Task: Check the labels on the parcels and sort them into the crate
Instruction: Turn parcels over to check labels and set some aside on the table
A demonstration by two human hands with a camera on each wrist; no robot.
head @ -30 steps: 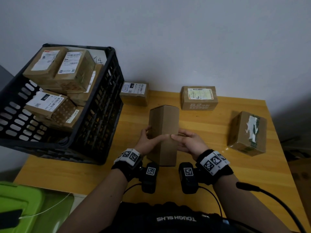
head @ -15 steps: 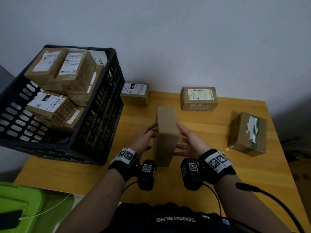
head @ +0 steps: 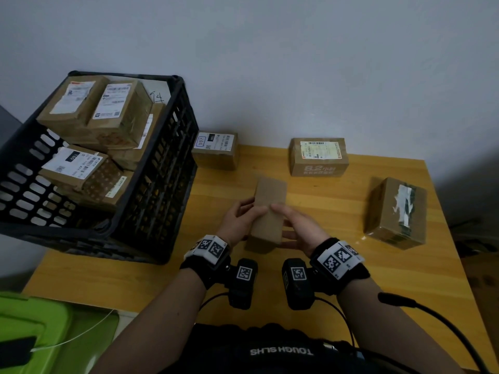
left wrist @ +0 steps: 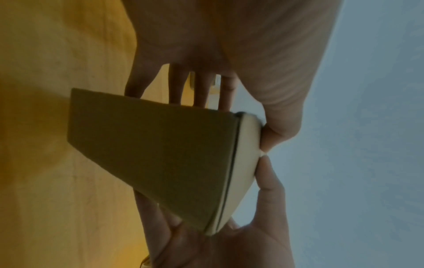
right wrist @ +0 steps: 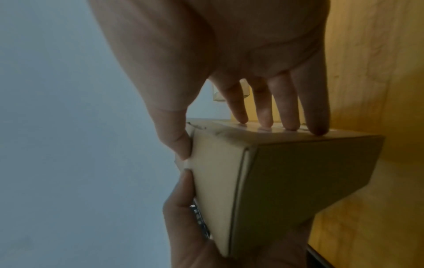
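My wooden desk (head: 337, 265) carries everything, and the black crate (head: 162, 184) stands at its left end, tilted toward me and stacked with labelled parcels (head: 116, 109). Three more parcels sit loose on the desk: a tape-patched one (head: 397, 211) at the right, one with a pale label (head: 318, 156) at the back by the wall, and one with a white barcode label (head: 216, 149) just beside the crate.

The plain brown parcel (head: 268, 211) is in my hands near the middle of the desk, standing on end and leaning away from me. The faces turned to me show bare cardboard, with no label that I can see.

My left hand (head: 239, 220) grips its left side, thumb on the near face and fingers wrapped round behind. From the left wrist view its fingers (left wrist: 199, 90) run straight down the far side, while the thumb presses the pale edge.

My right hand (head: 297, 228) clasps the right side the same way, thumb lying across the near face. In the right wrist view, four fingertips (right wrist: 266, 123) press on one face and the thumb pinches the edge, nearly meeting the left thumb.
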